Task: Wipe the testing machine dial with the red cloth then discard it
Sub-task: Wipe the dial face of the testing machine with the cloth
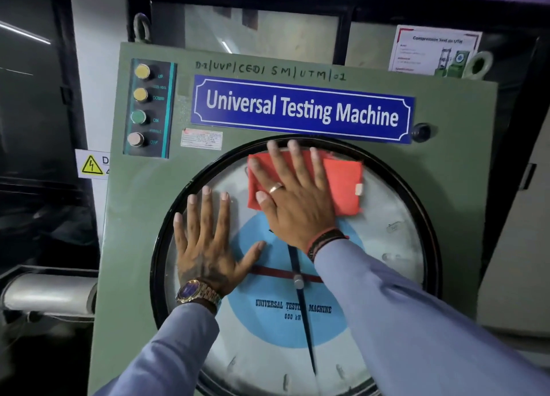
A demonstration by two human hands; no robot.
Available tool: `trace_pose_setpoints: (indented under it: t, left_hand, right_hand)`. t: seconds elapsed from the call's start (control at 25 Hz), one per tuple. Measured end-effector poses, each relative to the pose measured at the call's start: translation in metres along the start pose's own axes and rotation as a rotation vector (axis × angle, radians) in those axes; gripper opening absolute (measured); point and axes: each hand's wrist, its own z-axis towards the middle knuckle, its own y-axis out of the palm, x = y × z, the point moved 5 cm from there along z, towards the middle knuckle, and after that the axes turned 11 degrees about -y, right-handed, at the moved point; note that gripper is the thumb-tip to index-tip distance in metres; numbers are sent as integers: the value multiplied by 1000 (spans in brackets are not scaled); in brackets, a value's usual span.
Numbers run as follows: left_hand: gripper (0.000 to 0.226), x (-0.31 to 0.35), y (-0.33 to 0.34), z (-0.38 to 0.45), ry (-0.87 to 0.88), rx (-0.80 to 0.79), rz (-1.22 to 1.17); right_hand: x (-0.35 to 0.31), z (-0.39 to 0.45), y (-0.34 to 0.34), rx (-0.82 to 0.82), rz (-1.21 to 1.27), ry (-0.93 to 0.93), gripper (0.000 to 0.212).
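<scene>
1. Right now the wiping is under way: the right hand (293, 193) lies flat, fingers spread wide, pressing the folded red cloth (342, 184) against the glass of the dial (395, 246). It grips nothing; the cloth is pinned under the palm and fingers, not pinched.
2. Relative to the dial, the cloth sits at the upper middle of the face, its top edge close to the black rim (160, 246), just below the blue nameplate (302, 109).
3. The left hand (208, 246) is also open and empty, spread flat on the left part of the dial, fingertips near the rim. It looks like a brace against the panel.
4. To wipe well, I would keep even pressure through the whole palm so the cloth travels with the hand and does not slip out from beneath it.
5. Sweep in overlapping arcs that follow the rim, then work inward toward the pointer hub (298, 282) at the dial's centre.
6. The lower half of the dial and the patch under the left hand probably still need passes, so that hand must shift.
7. Discarding comes afterwards; no bin shows anywhere around the dial.
</scene>
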Motion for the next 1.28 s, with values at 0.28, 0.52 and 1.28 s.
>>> trace_pose_setpoints:
  t: [0.28, 0.52, 1.28]
  left_hand:
    - [95, 38, -8, 28, 49, 2, -10]
    - [92, 82, 0, 41, 214, 29, 36]
    - [96, -7, -7, 3, 23, 7, -17]
  right_hand:
    - [31, -18, -3, 49, -13, 130, 65]
    - [90, -99, -9, 110, -51, 501, 65]
    - [2, 7, 5, -29, -36, -64, 66]
